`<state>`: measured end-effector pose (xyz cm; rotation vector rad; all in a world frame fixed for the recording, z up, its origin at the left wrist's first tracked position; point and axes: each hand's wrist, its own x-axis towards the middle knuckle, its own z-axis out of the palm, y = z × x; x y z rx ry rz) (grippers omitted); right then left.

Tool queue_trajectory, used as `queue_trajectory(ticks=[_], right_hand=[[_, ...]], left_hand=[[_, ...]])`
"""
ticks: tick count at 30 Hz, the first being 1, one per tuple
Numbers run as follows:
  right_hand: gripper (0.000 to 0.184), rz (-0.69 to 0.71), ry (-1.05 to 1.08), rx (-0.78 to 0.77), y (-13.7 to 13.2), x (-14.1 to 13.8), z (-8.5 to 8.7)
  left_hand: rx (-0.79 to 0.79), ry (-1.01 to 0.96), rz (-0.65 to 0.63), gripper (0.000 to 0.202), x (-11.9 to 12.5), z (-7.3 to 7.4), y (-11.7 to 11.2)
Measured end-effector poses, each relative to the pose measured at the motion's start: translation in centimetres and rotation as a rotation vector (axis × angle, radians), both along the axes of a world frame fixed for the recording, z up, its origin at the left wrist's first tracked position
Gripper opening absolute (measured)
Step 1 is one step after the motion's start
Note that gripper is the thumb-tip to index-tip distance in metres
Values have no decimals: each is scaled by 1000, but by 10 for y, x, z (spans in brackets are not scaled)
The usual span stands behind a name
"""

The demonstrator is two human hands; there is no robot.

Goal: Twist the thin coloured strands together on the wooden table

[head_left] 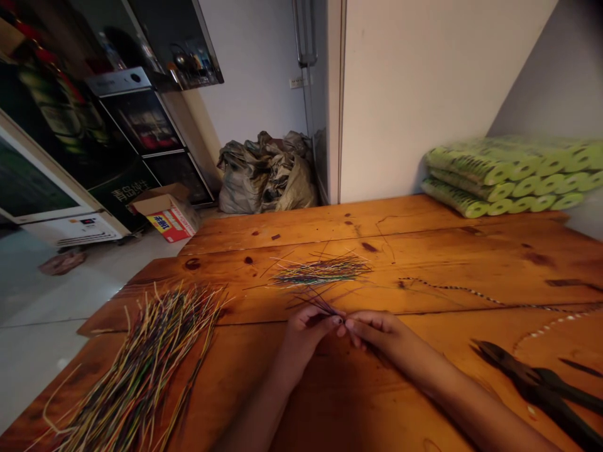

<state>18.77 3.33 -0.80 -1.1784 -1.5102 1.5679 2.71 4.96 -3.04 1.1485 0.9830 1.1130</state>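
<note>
thin coloured wires | place: at 12 o'clock of your left hand and right hand, above the wooden table | fingers: your fingertips were together, clamped on wires | handling: light, springy, maybe slippery; you should hold near pinched end

Green foam rolls stacked at the counter's far right end, against the wall. Black pliers near the right edge. Stuffed sacks on the floor, beside a black drinks fridge. Cardboard box just left of the counter.
</note>
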Motion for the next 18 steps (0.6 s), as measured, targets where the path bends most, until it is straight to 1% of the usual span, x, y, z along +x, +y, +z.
queue_trajectory(ticks=[2, 4, 6, 7, 9, 11, 12, 13, 14, 15, 16, 17, 18], right_hand=[[30, 14, -17, 6, 0, -1, -1], [33, 23, -56, 49, 1, 0, -2], [34, -23, -107, 151, 3, 6, 6], [33, -79, -130, 226, 4, 12, 15], [26, -271, -162, 394, -1, 27, 40], [24, -565, -151, 496, -14, 44, 72], [23, -719, -102, 563, -22, 52, 85], [23, -840, -70, 624, -32, 59, 95], [23, -899, -108, 650, -43, 64, 99], [23, -911, -203, 653, -53, 69, 97], [23, -878, -341, 645, -64, 74, 89], [24, -802, -480, 649, -75, 78, 76], [25, -686, -603, 665, -85, 82, 58]], left_hand=[[15, -14, -1, 12, -1, 2, 0], [14, -59, 15, 12, -1, 4, -1], [-11, -151, 59, 13, -3, 5, -2], [-31, -207, 83, 14, -4, 5, -1], [-72, -314, 113, 16, -7, 5, 0], [-93, -386, 115, 17, -10, 5, 2], [-99, -412, 113, 17, -11, 5, 3], [-105, -431, 112, 18, -12, 5, 4], [-115, -442, 110, 18, -13, 6, 4], [-122, -448, 110, 18, -13, 6, 5], [-128, -450, 110, 18, -13, 6, 5], [-132, -451, 111, 18, -12, 6, 6], [-132, -453, 111, 17, -12, 6, 6]])
